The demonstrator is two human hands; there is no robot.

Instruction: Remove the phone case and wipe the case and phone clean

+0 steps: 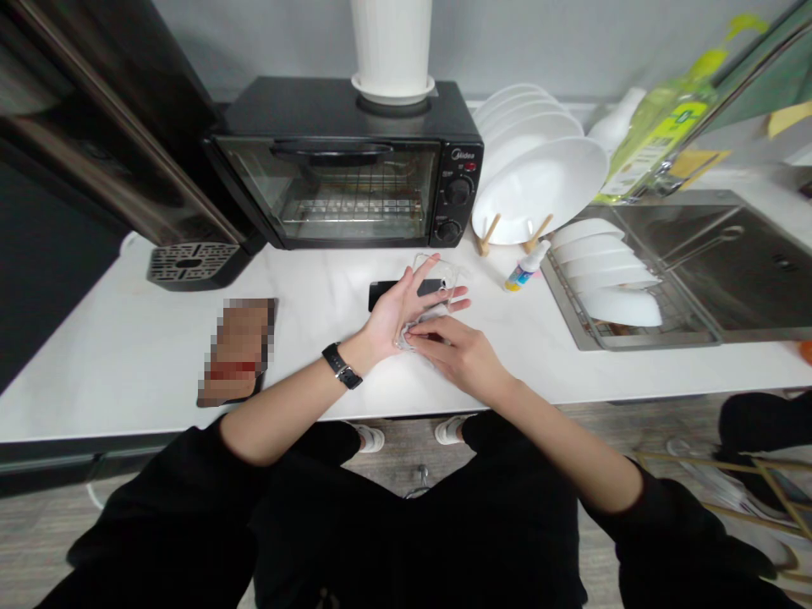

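Observation:
My left hand, palm up with fingers spread, supports a clear phone case that lies across the palm and fingers. Pinched in my right hand is a crumpled white tissue or cloth, pressed against the case near my left palm. Beneath my left hand a dark phone lies on the white counter, partly hidden by the fingers. A small spray bottle with a white top stands to the right of my hands.
Behind my hands stands a black toaster oven with a white pot on top. White plates stand in a rack. To the right is a sink with bowls. A blurred-out flat object lies left, near a drip tray.

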